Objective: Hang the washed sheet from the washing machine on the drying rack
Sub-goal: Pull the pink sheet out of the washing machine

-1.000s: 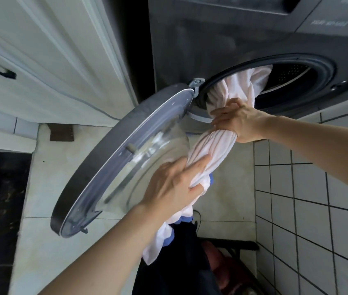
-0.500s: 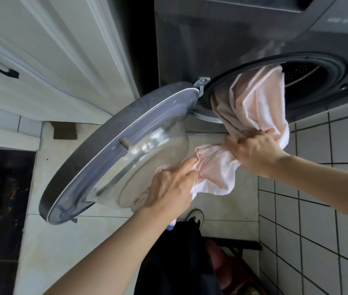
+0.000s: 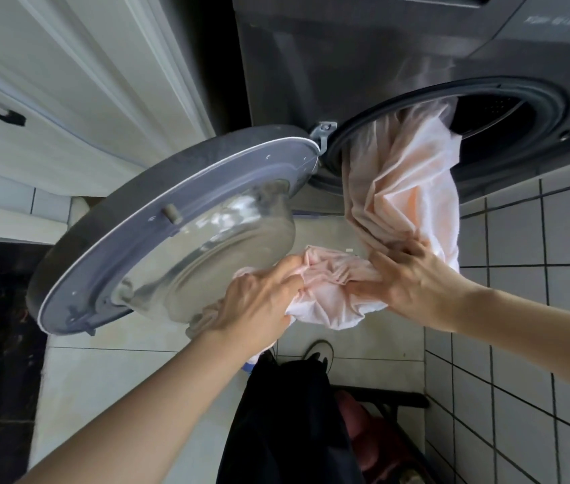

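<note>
A pale pink sheet [image 3: 405,176] hangs out of the drum opening of the dark grey washing machine [image 3: 346,57] and bunches below it. My right hand [image 3: 412,284] grips the sheet just under the opening, fingers curled into the folds. My left hand [image 3: 259,305] grips the bunched lower end close beside it, in front of the open door. Part of the sheet stays inside the drum. No drying rack is in view.
The round machine door [image 3: 157,239] stands swung open to the left, close to my left hand. White cabinet doors [image 3: 67,82] lie at left, a tiled wall [image 3: 538,274] at right. Below are my dark trousers [image 3: 283,424], a shoe [image 3: 318,351] and a dark-framed object with red cloth [image 3: 374,431].
More of the sheet has come out of the drum and spread wider. My right hand slid down the sheet toward my left hand, and both now hold the bunch close together.
</note>
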Motion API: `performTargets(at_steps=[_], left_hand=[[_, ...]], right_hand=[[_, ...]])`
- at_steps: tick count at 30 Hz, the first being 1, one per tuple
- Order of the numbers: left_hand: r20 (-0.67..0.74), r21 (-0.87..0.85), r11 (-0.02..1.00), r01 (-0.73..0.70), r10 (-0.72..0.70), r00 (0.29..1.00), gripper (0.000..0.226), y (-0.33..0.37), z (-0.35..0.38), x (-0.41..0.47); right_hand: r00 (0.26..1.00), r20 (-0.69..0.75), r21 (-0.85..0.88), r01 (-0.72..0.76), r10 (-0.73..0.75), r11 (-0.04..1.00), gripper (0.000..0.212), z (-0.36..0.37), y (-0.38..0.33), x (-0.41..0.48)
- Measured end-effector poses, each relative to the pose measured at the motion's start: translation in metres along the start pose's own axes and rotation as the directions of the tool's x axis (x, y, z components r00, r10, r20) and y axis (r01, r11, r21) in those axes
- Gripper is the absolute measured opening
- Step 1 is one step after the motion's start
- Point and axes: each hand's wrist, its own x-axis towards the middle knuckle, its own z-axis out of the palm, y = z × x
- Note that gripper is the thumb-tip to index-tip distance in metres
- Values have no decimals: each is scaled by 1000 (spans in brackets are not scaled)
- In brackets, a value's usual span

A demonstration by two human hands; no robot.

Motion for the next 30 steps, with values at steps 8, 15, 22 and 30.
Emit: performTargets(at_steps=[8,15,22,30], left_hand=[[79,-204,960,190,-177,981,121,37,-1,13],[-135,-82,981,177,-187,973,57,33,-4,10],[-198,-94,988,121,-137,970,51,26,-20,-1],[-307,-173,984,37,-89,948,60,30,-37,3]], right_hand=[[991,18,208,-130,129,969,39,-13,-34,53],[994,55,511,-105,90,853,58,-27,-27,45],[938,344,130,7,-52,991,109,-2,29,46],[870,451,170,137,-200,976,86,42,54,100]])
